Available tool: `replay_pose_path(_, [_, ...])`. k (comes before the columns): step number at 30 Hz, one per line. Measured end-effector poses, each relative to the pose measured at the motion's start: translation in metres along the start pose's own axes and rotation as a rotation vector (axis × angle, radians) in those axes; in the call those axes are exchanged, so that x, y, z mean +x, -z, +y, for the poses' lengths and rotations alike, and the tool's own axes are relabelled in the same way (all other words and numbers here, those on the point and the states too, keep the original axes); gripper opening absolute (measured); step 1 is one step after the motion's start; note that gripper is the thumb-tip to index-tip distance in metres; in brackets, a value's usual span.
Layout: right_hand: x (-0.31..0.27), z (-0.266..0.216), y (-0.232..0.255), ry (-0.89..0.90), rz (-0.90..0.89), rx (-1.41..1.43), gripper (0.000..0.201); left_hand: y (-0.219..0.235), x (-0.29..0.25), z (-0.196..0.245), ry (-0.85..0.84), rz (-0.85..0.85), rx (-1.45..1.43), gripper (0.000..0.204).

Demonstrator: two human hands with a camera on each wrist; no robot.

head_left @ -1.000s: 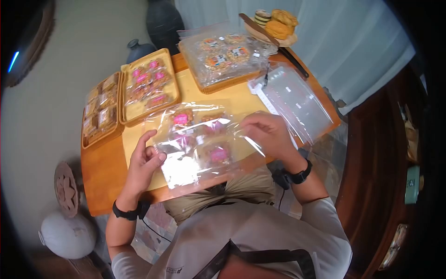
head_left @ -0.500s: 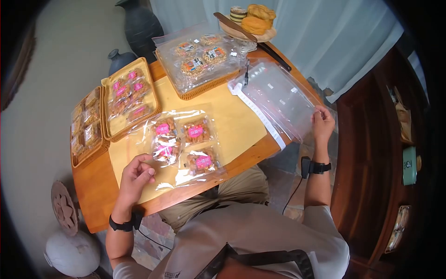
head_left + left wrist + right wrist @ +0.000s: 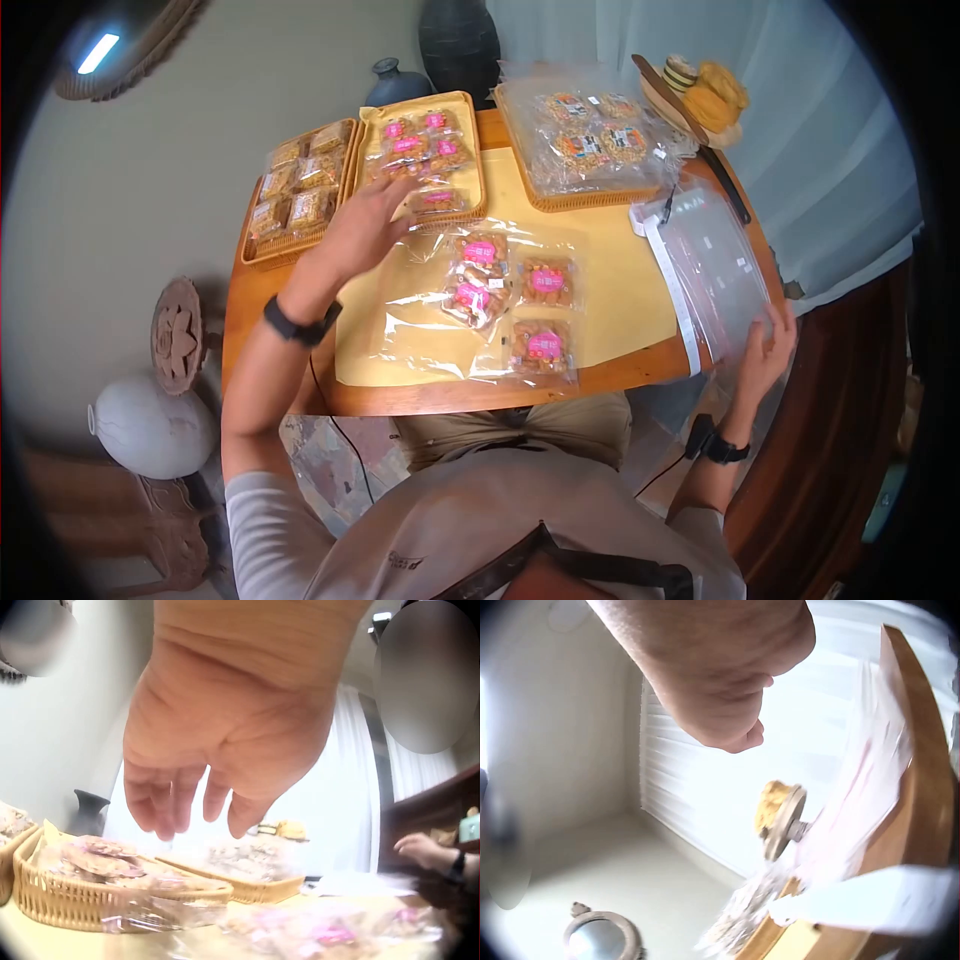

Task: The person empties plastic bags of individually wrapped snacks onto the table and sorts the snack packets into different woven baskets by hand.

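Note:
Fingers loosely extended, my left hand [image 3: 365,230] hovers over the near edge of the middle wicker tray [image 3: 480,165], close above its pink-labelled snack packets [image 3: 447,150]. The left wrist view shows nothing held in that hand. In front of me a large clear bag [image 3: 415,335] lies flat with several pink-labelled packets [image 3: 545,280] inside. My right hand [image 3: 765,350], fingers relaxed and apart, is beside the near right corner of a stack of flat clear zip bags [image 3: 715,265].
A wicker tray of yellowish packets [image 3: 312,172] stands at the left, and a wicker basket [image 3: 580,200] of filled bags at the back. A white measuring tape [image 3: 672,290] runs along the bag stack. A long dark-handled knife [image 3: 725,185] lies near the bread plate [image 3: 725,135].
My left hand has left the filled bag and moved forward to the middle tray. My right hand has gone from the bag to the right, beside the bag stack. The filled bag now lies flat.

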State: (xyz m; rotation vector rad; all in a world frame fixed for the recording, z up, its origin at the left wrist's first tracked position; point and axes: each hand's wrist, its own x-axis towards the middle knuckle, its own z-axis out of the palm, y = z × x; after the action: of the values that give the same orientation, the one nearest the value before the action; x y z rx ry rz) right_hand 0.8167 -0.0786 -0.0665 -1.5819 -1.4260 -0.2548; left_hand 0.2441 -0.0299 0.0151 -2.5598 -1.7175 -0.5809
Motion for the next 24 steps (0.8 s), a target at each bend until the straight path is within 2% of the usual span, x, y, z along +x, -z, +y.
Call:
replay_pose_path(1, [-0.003,-0.015,-0.004,0.023,-0.050,0.132,0.026,-0.006,0.015,-0.012,0.024,-0.018,0.001,0.049])
replay_pose_path(3, [-0.013,-0.046,-0.013,0.072,-0.223,0.208,0.024,-0.025,0.039,-0.038,0.036,-0.001,0.090,0.048])
replay_pose_path(5, [-0.022,-0.094,-0.020,0.030,-0.388,0.362,0.023,-0.044,0.057,-0.061,0.044,0.010,0.175,0.047])
replay_pose_path(6, [-0.026,-0.104,-0.025,0.033,-0.388,0.361,0.023,-0.052,0.064,-0.071,0.085,-0.029,0.274,0.048])
replay_pose_path(8, [-0.035,-0.116,-0.037,0.137,-0.515,0.431,0.025,-0.056,0.078,-0.085,0.124,-0.072,0.372,0.049])
replay_pose_path(10, [-0.037,-0.124,-0.041,0.144,-0.552,0.439,0.026,-0.052,0.086,-0.092,0.297,-0.163,0.374,0.049])
replay_pose_path(12, [-0.037,-0.128,-0.045,0.153,-0.592,0.453,0.027,-0.046,0.085,-0.088,0.351,-0.214,0.423,0.045])
replay_pose_path(14, [-0.038,-0.130,-0.049,0.141,-0.617,0.456,0.025,-0.044,0.083,-0.080,0.411,-0.036,0.506,0.042])
replay_pose_path(15, [-0.039,-0.129,-0.052,0.139,-0.622,0.459,0.025,-0.041,0.080,-0.076,0.414,-0.041,0.509,0.042])
replay_pose_path(17, [-0.042,-0.128,-0.058,0.137,-0.629,0.473,0.024,-0.030,0.071,-0.060,0.142,-0.219,-0.306,0.046])
replay_pose_path(18, [-0.042,-0.130,-0.059,0.131,-0.633,0.476,0.024,-0.031,0.064,-0.057,0.145,-0.226,-0.304,0.046])
replay_pose_path(20, [-0.040,-0.134,-0.060,0.154,-0.655,0.465,0.022,-0.032,0.049,-0.052,-0.096,-0.278,-0.239,0.042])
replay_pose_path(21, [-0.040,-0.134,-0.063,0.156,-0.659,0.469,0.022,-0.036,0.046,-0.059,-0.005,-0.318,-0.130,0.039])
replay_pose_path(22, [-0.042,-0.133,-0.066,0.159,-0.670,0.478,0.022,-0.036,0.044,-0.060,0.001,-0.318,-0.130,0.039])
replay_pose_path(24, [-0.044,-0.134,-0.069,0.157,-0.683,0.486,0.022,-0.035,0.041,-0.060,0.147,-0.318,-0.223,0.034])
